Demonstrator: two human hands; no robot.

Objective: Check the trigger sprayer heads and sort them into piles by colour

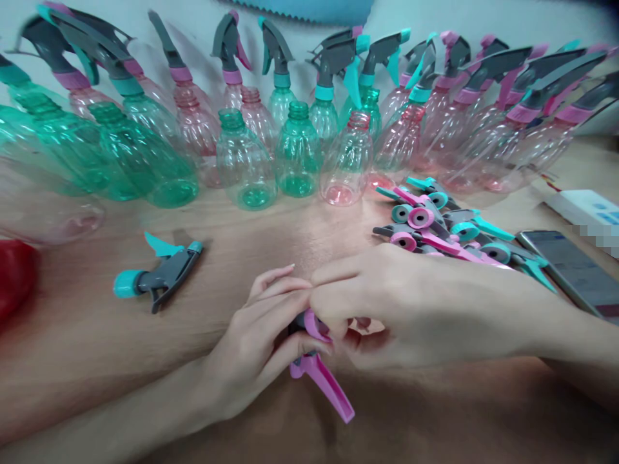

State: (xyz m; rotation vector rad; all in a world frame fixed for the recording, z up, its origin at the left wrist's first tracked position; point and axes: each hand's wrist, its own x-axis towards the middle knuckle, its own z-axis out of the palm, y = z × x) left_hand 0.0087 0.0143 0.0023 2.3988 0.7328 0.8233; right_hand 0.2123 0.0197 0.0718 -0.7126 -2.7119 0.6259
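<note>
My left hand (pixel 261 335) is closed around a pink and grey trigger sprayer head (pixel 326 380), whose pink trigger points down toward me. Against its collar my right hand (pixel 372 303) is curled, thumb and fingers pinched together; whatever lies between those fingertips is hidden. Both hands meet just above the table. Left of them, a turquoise and grey sprayer head (pixel 164 274) lies on its side. Beyond my right wrist is a pile of loose pink and turquoise sprayer heads (pixel 420 219).
Green bottles (pixel 297 154) and pink bottles (pixel 347 161) without heads stand across the table (pixel 232 251). Behind them are several bottles with sprayers fitted (pixel 323 96). A phone (pixel 570 264) lies at right, near a white box (pixel 590 212). Something red (pixel 14 277) sits at the left edge.
</note>
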